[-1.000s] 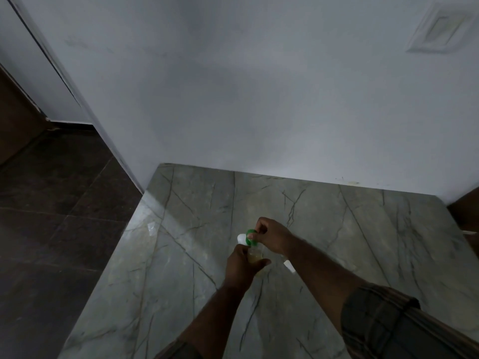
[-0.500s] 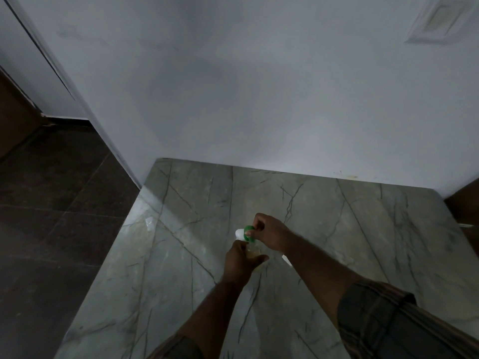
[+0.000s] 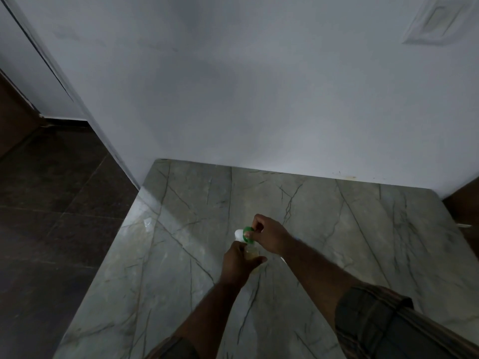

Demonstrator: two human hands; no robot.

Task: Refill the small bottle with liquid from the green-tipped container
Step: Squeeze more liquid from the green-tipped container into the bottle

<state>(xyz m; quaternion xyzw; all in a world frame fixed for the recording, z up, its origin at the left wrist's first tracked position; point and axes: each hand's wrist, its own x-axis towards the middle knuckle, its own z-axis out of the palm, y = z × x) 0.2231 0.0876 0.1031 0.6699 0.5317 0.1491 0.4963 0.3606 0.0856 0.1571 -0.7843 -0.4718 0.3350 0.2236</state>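
My left hand point(image 3: 239, 263) grips a small clear bottle point(image 3: 252, 253) with yellowish liquid, standing on the marble counter point(image 3: 181, 255). Just above it, my right hand point(image 3: 268, 235) holds the green-tipped container point(image 3: 243, 233), whose green ring and white end stick out to the left of my fingers. The container lies tilted over the bottle's mouth; most of its body is hidden in my palm. Whether liquid flows cannot be made out.
A small white object point(image 3: 283, 260) lies on the counter just right of my forearm. A clear scrap point(image 3: 148, 224) sits near the counter's left edge. A white wall point(image 3: 259, 99) closes the back; dark floor point(image 3: 51, 203) drops off on the left.
Both hands have stayed together over the bottle; the view has shifted slightly, and the green tip sits a little higher above the bottle.
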